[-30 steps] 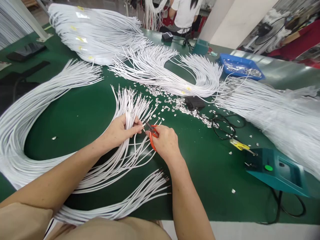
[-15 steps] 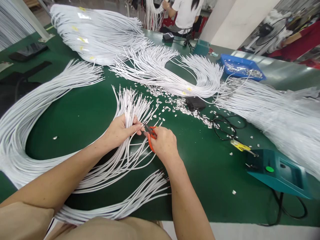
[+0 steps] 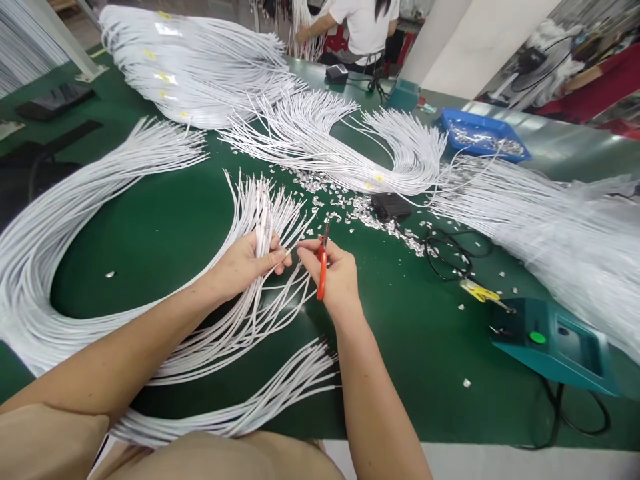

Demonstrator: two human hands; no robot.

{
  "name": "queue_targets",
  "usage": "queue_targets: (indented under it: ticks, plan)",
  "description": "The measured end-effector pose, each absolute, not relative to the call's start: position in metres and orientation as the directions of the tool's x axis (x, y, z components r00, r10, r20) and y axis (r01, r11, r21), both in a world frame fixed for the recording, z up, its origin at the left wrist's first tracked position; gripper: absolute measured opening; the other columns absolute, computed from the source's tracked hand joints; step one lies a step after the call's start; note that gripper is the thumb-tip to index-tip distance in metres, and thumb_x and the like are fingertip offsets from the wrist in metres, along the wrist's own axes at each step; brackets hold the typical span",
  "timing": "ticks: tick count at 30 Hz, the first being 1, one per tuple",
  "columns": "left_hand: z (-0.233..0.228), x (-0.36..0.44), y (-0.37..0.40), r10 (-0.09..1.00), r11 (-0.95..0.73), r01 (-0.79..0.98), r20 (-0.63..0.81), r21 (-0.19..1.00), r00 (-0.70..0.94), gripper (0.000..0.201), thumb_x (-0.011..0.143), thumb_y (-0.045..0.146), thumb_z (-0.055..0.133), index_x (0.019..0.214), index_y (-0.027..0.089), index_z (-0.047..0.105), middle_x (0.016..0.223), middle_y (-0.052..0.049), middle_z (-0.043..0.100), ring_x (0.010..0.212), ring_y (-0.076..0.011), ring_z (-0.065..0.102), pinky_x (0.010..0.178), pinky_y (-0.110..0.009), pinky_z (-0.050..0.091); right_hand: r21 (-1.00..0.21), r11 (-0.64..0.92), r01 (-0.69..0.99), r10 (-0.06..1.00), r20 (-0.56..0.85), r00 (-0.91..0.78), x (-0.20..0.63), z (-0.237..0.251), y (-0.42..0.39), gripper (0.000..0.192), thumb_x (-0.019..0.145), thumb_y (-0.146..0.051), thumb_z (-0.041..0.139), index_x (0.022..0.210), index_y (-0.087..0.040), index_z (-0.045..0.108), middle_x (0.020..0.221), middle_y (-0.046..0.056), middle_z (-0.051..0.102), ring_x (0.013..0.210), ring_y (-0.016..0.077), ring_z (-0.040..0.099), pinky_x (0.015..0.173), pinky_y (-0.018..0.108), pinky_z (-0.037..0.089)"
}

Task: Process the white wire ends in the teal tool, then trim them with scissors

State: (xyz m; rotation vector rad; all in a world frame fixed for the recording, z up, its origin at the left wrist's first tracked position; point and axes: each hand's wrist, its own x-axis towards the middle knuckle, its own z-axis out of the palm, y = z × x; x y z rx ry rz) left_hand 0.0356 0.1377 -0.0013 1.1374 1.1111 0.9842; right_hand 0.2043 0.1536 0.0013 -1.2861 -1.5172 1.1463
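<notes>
My left hand (image 3: 245, 263) grips a fanned bundle of thin white cables (image 3: 260, 213) on the green table (image 3: 165, 227), thumb and forefinger pinching one cable end. My right hand (image 3: 336, 275) holds small orange-handled snips (image 3: 323, 267), their blades pointing up and away from the cable ends, and its fingertips touch the same cable end beside my left thumb. A second loose bunch of white cables (image 3: 270, 393) lies near the table's front edge under my arms.
Big white cable bundles (image 3: 190, 60) curve around the left and far side. Metal scraps (image 3: 360, 210) litter the centre near a black box (image 3: 390, 205). A teal machine (image 3: 560, 343) and yellow tool (image 3: 480, 291) sit right; a blue tray (image 3: 483, 137) and a seated person (image 3: 365, 30) are beyond.
My right hand has turned the snips from pointing at the cable end to pointing upward, and its fingertips have come to the cable tip. My left hand keeps its grip.
</notes>
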Motion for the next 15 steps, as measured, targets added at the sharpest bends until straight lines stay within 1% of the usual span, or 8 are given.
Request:
queue_targets:
  ticks: [1,3,7,9,12,15]
  plan:
    - [-0.002,0.036,0.138,0.969,0.164,-0.040,-0.153,0.986,0.194,0.023,0.081,0.030,0.061,0.077,0.019,0.041,0.076,0.001,0.063,0.064,-0.0108,0.056,0.064,-0.026,0.041,-0.982,0.052,0.181,0.991,0.028,-0.133,0.203,0.001,0.154,0.018,0.076,-0.033,0.062,0.084,-0.018,0.071,0.077,0.001,0.067,0.069,0.0136,0.057,0.067,0.026,0.043]
    - [-0.002,0.036,0.138,0.966,0.165,-0.054,-0.150,0.985,0.211,0.023,0.081,0.029,0.061,0.078,0.019,0.041,0.075,0.001,0.062,0.063,-0.0105,0.055,0.062,-0.025,0.041,-0.993,0.039,0.115,0.991,0.024,-0.129,0.202,0.001,0.154,0.016,0.074,-0.031,0.065,0.081,-0.018,0.072,0.076,0.001,0.068,0.070,0.0137,0.058,0.069,0.026,0.044]
    - [-0.003,0.036,0.138,0.959,0.176,-0.062,-0.157,0.982,0.234,0.024,0.080,0.030,0.061,0.077,0.020,0.040,0.075,0.001,0.062,0.061,-0.0101,0.055,0.061,-0.024,0.040,-0.996,0.044,0.080,0.989,0.032,-0.143,0.201,-0.001,0.155,0.014,0.072,-0.030,0.066,0.078,-0.018,0.071,0.074,0.000,0.067,0.072,0.0142,0.059,0.073,0.027,0.045]
    - [-0.003,0.037,0.137,0.961,0.187,-0.049,-0.172,0.981,0.217,0.024,0.079,0.031,0.063,0.077,0.020,0.041,0.074,0.002,0.062,0.064,-0.0113,0.057,0.065,-0.026,0.042,-0.997,0.029,0.071,0.990,0.019,-0.138,0.199,-0.001,0.154,0.014,0.070,-0.029,0.065,0.077,-0.018,0.070,0.071,0.000,0.065,0.069,0.0137,0.058,0.069,0.026,0.046]
    - [-0.003,0.039,0.136,0.974,0.184,0.041,-0.187,0.982,0.130,0.027,0.073,0.033,0.069,0.077,0.019,0.045,0.071,0.002,0.061,0.068,-0.0135,0.059,0.070,-0.028,0.044,-0.994,-0.017,0.108,0.996,-0.027,-0.088,0.194,0.000,0.151,0.012,0.067,-0.029,0.065,0.071,-0.018,0.066,0.066,-0.002,0.061,0.061,0.0120,0.054,0.062,0.025,0.044]
    - [-0.002,0.039,0.136,0.980,0.167,0.147,-0.181,0.975,0.081,0.029,0.068,0.033,0.073,0.075,0.018,0.048,0.068,0.003,0.060,0.067,-0.0144,0.058,0.067,-0.028,0.044,-0.991,-0.032,0.128,0.995,-0.044,-0.094,0.190,0.001,0.150,0.014,0.067,-0.031,0.065,0.065,-0.018,0.062,0.064,-0.003,0.059,0.061,0.0118,0.052,0.062,0.025,0.043]
